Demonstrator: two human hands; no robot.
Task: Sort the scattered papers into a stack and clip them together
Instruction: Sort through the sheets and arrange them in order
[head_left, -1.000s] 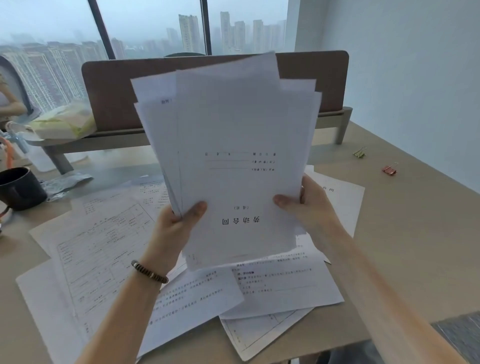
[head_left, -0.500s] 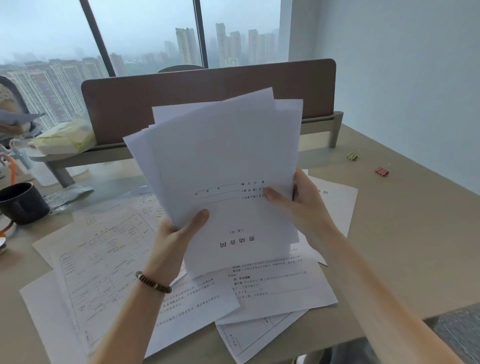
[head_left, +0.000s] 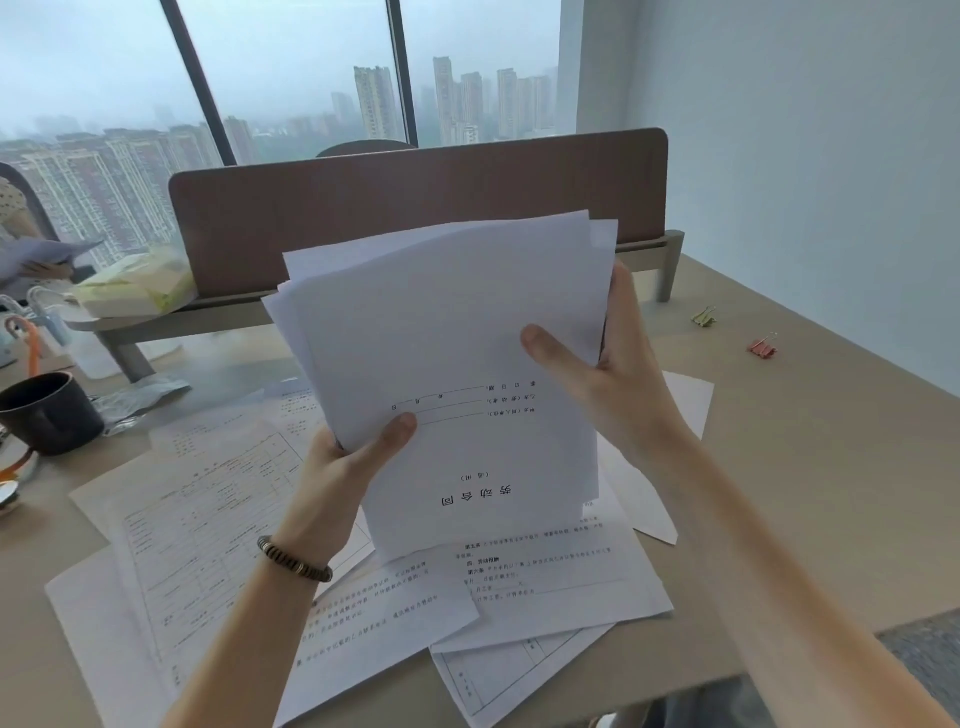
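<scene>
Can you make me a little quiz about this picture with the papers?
1. True or false: both hands grip the held stack of papers.
2. Which colours are the two binder clips on the desk? A) blue and black B) yellow-green and red C) white and purple
3. Fill in: the dark mug stands on the person's ____ side.

Key:
1. True: the left hand grips the stack's left edge and the right hand its right edge.
2. B: the yellow-green clip and the red clip lie on the right.
3. Left.
</scene>
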